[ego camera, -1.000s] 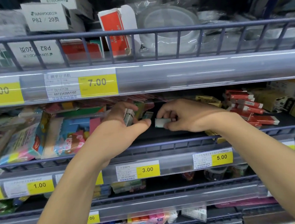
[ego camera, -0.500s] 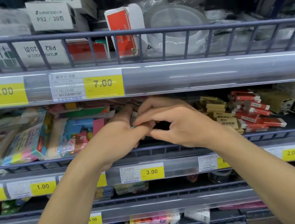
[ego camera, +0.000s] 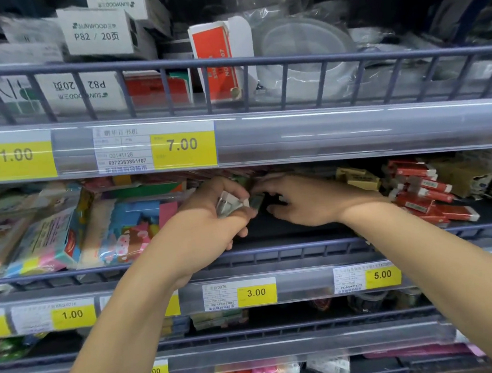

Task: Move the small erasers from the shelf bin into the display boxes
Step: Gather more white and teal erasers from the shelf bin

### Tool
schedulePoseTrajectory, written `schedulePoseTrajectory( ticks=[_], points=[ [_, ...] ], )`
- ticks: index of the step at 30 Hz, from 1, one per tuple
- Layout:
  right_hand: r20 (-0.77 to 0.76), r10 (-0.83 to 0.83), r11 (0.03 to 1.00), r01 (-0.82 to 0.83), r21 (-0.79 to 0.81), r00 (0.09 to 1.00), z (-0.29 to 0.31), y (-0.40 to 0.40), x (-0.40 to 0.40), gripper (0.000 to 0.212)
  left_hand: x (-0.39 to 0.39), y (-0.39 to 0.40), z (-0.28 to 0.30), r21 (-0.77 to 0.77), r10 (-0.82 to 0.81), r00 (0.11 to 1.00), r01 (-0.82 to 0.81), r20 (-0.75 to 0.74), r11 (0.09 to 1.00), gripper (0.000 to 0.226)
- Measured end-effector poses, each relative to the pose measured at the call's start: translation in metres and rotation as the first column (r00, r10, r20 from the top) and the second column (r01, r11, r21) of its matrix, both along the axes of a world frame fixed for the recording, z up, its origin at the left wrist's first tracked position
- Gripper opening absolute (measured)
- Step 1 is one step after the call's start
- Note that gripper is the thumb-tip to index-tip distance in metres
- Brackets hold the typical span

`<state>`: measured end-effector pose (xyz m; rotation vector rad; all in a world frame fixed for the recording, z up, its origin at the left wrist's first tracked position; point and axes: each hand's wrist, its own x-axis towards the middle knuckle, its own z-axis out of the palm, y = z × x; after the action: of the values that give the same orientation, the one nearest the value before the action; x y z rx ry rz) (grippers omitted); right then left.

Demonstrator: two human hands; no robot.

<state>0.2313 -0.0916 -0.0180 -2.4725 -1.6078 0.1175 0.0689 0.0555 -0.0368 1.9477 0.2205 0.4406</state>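
**Erasers gathered by hand on a stationery shelf**

Erasers [ego camera: 231, 204], small and pale in clear wrap, sit bunched in the person's left hand [ego camera: 212, 228], whose thumb and curled fingers close around them just above the dark shelf floor [ego camera: 287, 230]. More pieces may lie deeper in the gap, but the shadow under the upper price rail [ego camera: 353, 129] hides them. The right hand [ego camera: 305, 200] reaches in beside the left, fingers bent toward a small greenish eraser [ego camera: 256, 200] at their tips; whether it is pinching that piece or only touching it cannot be told. Colourful packets [ego camera: 117, 227] lie just left of the hands, and red-sleeved erasers [ego camera: 420, 192] and tan boxes [ego camera: 360, 177] to the right. No display box can be clearly made out here. Judging from the grip, the step in hand is collecting: it would go best if the right hand feeds one piece at a time into the left palm, the left keeps its fingers snug so nothing slips over the wire rail [ego camera: 304, 251], and neighbouring stock is left alone.
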Motion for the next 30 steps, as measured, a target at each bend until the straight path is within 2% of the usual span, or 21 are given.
schedulePoseTrajectory(
  ticks=[3, 5, 11, 13, 15, 17, 19, 25, 30],
  points=[
    [0.049, 0.049, 0.996, -0.045, -0.081, 0.998, -0.004, 0.005, 0.002, 0.05, 0.001, 0.002, 0.0, 0.026, 0.02, 1.0, -0.02, -0.006, 0.999, 0.029],
    [0.063, 0.037, 0.996, -0.032, -0.08, 0.997, -0.004, 0.003, 0.005, 0.047, 0.002, 0.002, -0.001, -0.005, 0.027, 1.0, -0.027, 0.003, 1.0, 0.025],
    [0.022, -0.026, 0.996, 0.028, -0.087, 0.999, 0.001, -0.006, 0.005, 0.026, 0.004, 0.002, -0.004, 0.032, 0.063, 0.998, -0.064, 0.025, 0.997, 0.03],
    [-0.044, -0.044, 0.999, 0.043, -0.018, 0.998, 0.002, -0.011, 0.0, 0.02, 0.004, 0.002, -0.005, 0.015, 0.064, 0.998, -0.065, 0.026, 0.998, 0.029],
    [-0.169, -0.053, 0.989, 0.075, 0.126, 0.984, 0.002, -0.018, -0.007, 0.019, 0.004, 0.0, -0.005, -0.045, 0.07, 0.997, -0.069, 0.035, 0.997, 0.024],
    [-0.404, -0.029, 0.953, 0.147, 0.263, 0.914, 0.007, -0.027, -0.015, 0.019, 0.004, -0.003, -0.003, -0.109, 0.083, 0.995, -0.077, 0.05, 0.991, 0.02],
    [-0.577, 0.011, 0.926, 0.209, 0.314, 0.817, 0.014, -0.035, -0.023, 0.022, 0.003, -0.005, -0.002, -0.09, 0.083, 0.995, -0.078, 0.054, 0.993, 0.024],
    [-0.72, 0.199, 0.886, 0.192, 0.422, 0.664, 0.019, -0.033, -0.039, 0.022, -0.003, -0.018, 0.007, 0.052, 0.007, 0.997, -0.011, 0.078, 0.999, 0.016],
    [-0.688, 0.249, 0.813, 0.24, 0.531, 0.682, 0.01, -0.035, -0.038, 0.021, -0.005, -0.028, 0.016, -0.155, -0.105, 0.992, 0.114, 0.063, 0.981, 0.023]
  ],
)
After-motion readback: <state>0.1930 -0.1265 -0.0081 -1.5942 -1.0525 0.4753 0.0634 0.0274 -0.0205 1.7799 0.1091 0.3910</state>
